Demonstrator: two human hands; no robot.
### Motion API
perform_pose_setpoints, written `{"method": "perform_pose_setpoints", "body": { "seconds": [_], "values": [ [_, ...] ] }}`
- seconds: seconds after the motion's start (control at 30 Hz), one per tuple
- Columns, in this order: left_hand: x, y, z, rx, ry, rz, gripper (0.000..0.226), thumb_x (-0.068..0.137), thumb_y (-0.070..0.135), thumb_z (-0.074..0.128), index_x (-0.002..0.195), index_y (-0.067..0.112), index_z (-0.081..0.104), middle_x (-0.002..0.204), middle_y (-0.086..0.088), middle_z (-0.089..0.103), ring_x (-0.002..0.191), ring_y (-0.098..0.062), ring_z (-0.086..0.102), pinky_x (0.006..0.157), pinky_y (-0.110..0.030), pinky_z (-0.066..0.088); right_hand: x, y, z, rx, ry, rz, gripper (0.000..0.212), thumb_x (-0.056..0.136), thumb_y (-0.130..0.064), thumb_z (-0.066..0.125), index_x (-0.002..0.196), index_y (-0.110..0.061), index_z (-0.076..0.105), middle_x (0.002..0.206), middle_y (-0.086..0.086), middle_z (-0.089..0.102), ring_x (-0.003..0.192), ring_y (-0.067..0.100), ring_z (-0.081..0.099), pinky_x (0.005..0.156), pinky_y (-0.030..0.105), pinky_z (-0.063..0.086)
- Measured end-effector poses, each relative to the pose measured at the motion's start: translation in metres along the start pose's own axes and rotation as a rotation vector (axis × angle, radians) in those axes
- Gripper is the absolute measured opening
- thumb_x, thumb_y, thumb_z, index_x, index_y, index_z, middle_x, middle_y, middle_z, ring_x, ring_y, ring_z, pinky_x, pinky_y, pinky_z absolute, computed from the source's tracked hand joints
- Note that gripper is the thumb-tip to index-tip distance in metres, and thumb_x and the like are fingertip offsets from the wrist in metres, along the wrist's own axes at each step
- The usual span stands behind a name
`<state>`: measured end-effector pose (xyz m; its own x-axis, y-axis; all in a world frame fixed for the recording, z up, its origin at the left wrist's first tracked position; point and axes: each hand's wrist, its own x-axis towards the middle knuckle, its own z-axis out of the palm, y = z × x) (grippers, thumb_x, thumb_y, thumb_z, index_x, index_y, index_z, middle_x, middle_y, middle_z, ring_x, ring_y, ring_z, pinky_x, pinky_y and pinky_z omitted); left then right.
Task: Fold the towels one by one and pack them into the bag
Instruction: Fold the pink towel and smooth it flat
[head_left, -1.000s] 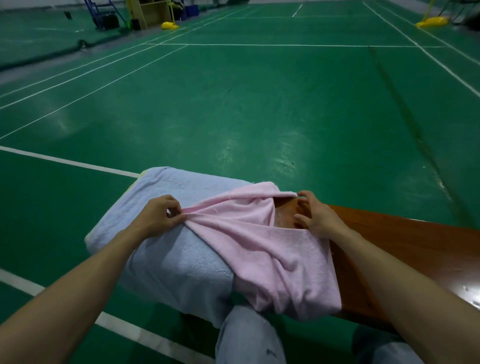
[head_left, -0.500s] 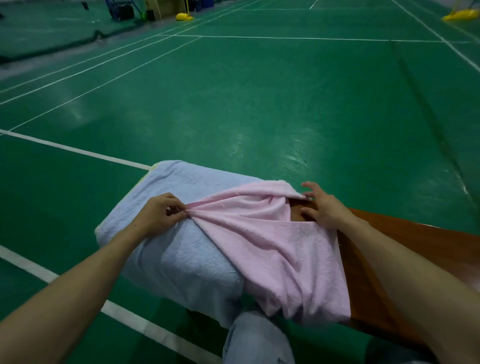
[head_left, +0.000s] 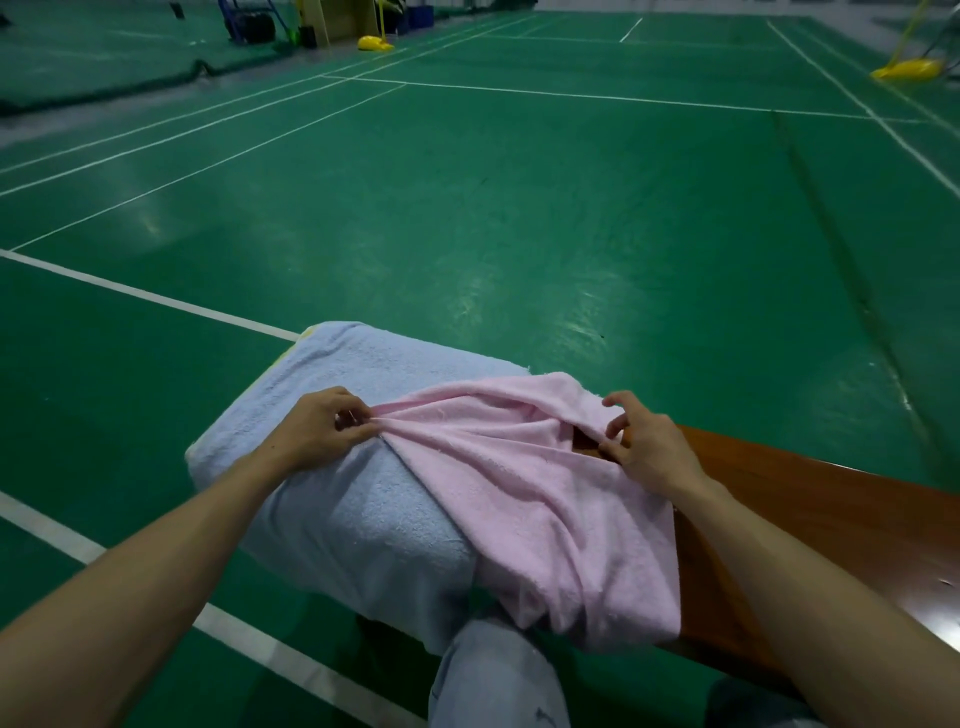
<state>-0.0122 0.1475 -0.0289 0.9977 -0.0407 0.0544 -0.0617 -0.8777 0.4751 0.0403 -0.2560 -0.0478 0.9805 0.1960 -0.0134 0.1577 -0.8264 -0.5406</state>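
Seated figure at a wooden bench (head_left: 831, 525) on a green badminton court floor (head_left: 519, 218), working on a pink towel (head_left: 545, 499).

The pink towel is lying bunched across the bench top, partly overlapping a light blue towel (head_left: 353, 514), and its near portion is hanging over the front edge toward the person's knee (head_left: 493, 670). The left hand (head_left: 322, 431) is pinching a gathered edge of the pink towel between thumb and curled fingers. The right hand (head_left: 652, 449) is resting at the opposite edge with the index finger lifted and the others loosely bent; whether it is actually gripping the cloth cannot be told from here. No bag is showing in this view.

Likely hazards:
- The cloth is radiating in creases from the left pinch, so a fold made now is likely to come out crooked unless the edge is first drawn flat.
- With only one sure grip, a pull to the left is liable to drag the whole towel sideways instead of spreading it.
- So much fabric is hanging off the front that a slackened hold could let it slide to the floor.
- The blue towel underneath is likely to be rucked along with it, since terry clings to terry.
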Motion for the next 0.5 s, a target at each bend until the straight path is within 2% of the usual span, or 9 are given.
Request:
{"method": "perform_pose_setpoints", "body": {
  "seconds": [0.1,0.2,0.3,0.4,0.5],
  "values": [
    [0.0,0.005,0.0,-0.029,-0.004,-0.027,0.009,0.087,0.033,0.068,0.085,0.024,0.068,0.088,0.006,0.061,0.077,-0.006,0.057,0.068,-0.017,0.046,-0.008,0.005,-0.005,0.015,-0.021,0.013,0.04,0.089,-0.022,0.071,0.122,-0.025,0.047,0.092,-0.005,0.066,0.067,0.012,0.057,0.065,0.028,0.044],
    [0.002,0.01,0.005,-0.023,-0.007,-0.032,0.009,0.09,0.031,0.064,0.083,0.024,0.066,0.09,0.003,0.061,0.078,-0.008,0.056,0.069,-0.019,0.046,-0.021,0.013,-0.01,0.107,-0.064,0.063,0.037,0.091,-0.021,0.068,0.118,-0.028,0.043,0.09,-0.002,0.062,0.073,0.012,0.057,0.063,0.027,0.043],
    [0.005,0.018,0.009,-0.013,-0.024,-0.013,0.012,0.091,0.032,0.062,0.083,0.024,0.065,0.091,0.002,0.061,0.078,-0.009,0.056,0.07,-0.021,0.047,-0.037,0.024,-0.013,0.261,-0.042,0.125,0.035,0.094,-0.015,0.064,0.12,-0.021,0.042,0.09,0.005,0.057,0.084,0.024,0.057,0.075,0.033,0.047],
    [0.009,0.029,0.014,-0.003,-0.048,0.006,0.014,0.091,0.034,0.061,0.085,0.023,0.067,0.091,0.002,0.061,0.08,-0.01,0.057,0.075,-0.025,0.051,-0.049,0.03,-0.018,0.333,-0.043,0.202,0.034,0.096,-0.013,0.06,0.123,-0.018,0.04,0.094,0.008,0.056,0.09,0.024,0.057,0.085,0.038,0.049],
    [0.012,0.035,0.016,0.022,-0.057,0.003,0.02,0.092,0.034,0.061,0.091,0.016,0.071,0.092,0.003,0.06,0.08,-0.01,0.057,0.075,-0.024,0.05,-0.055,0.031,-0.024,0.367,-0.055,0.253,0.028,0.099,-0.011,0.054,0.12,-0.021,0.039,0.103,0.014,0.057,0.099,0.028,0.057,0.088,0.041,0.05]
  ]
}}
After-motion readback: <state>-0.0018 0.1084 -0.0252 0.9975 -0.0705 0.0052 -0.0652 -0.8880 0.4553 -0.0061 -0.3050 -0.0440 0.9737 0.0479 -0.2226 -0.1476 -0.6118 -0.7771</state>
